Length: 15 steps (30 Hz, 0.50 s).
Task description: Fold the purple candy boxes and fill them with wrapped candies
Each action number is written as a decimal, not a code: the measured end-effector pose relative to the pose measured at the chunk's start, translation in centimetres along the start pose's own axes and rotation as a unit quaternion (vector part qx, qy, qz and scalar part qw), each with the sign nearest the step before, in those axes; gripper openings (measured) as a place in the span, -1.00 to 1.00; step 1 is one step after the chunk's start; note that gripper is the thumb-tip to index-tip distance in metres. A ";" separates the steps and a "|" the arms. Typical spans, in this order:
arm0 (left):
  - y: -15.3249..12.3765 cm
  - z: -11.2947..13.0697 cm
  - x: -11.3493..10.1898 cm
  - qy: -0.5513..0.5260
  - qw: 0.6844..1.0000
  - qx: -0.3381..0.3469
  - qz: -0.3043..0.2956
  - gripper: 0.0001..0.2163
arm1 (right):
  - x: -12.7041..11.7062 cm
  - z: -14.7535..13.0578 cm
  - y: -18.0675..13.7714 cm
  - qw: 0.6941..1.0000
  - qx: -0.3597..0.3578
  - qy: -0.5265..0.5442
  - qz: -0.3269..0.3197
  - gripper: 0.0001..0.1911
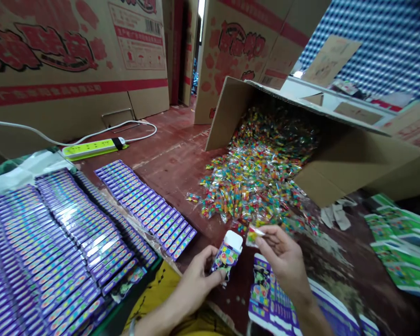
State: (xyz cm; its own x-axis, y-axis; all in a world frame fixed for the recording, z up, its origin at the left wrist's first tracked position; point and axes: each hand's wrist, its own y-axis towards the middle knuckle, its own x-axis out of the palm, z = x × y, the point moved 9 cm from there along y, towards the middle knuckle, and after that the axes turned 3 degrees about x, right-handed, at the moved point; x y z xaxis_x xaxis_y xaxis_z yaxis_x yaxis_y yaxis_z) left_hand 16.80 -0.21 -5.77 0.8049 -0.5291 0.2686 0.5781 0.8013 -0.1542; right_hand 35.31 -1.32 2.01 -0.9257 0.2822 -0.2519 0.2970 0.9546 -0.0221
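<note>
Grasping a tilted purple box (228, 257), the left hand (201, 273) occupies the near centre; the right hand (283, 256), right of the box, pinches a multicoloured packet (252, 236) near the packet pile (252, 182) extending from the far-right carton (353, 154)

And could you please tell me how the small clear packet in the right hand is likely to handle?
The small clear packet is probably light, as the right hand holds it in a small pinch. Its shiny, see-through wrapper may be floppy and slippery. It would likely slide easily, since similar packets spread loosely from the carton.
</note>
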 end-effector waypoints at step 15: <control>-0.2 2.0 1.0 0.069 0.996 0.047 0.015 -0.82 | 2.2 -1.4 -1.1 0.989 -0.069 -0.130 -0.029 -0.84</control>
State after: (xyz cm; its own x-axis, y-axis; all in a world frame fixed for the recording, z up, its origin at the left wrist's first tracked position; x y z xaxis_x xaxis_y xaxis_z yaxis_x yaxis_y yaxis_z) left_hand 17.25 -0.33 -3.54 0.8363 -0.5322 0.1318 0.5433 0.8367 -0.0689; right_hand 32.67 -1.66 2.81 -0.8432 0.2092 -0.4951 0.1932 0.9776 0.0841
